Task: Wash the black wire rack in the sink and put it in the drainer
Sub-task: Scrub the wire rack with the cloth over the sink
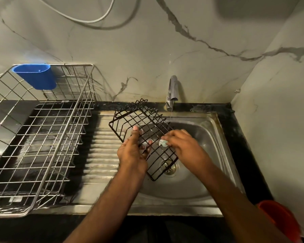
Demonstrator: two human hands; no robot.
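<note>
A black wire rack (128, 118) is held tilted over the steel sink (207, 130). My left hand (132, 153) grips its left edge, thumb on top and fingers curled under the wires. My right hand (181, 146) presses a small pale scrubber (163, 142) against the rack's grid, fingers curled round it. A thin stream of water falls from the tap (172, 92) just beyond the rack's far corner. The steel wire drainer (47, 130) stands on the counter to the left, holding no dishes.
A blue plastic cup holder (35, 76) hangs on the drainer's back rim. The ribbed draining board (102, 155) lies between drainer and basin. The drain strainer (170, 168) shows under the rack. A red bucket (279, 218) stands at lower right. Marble walls close off the back and right.
</note>
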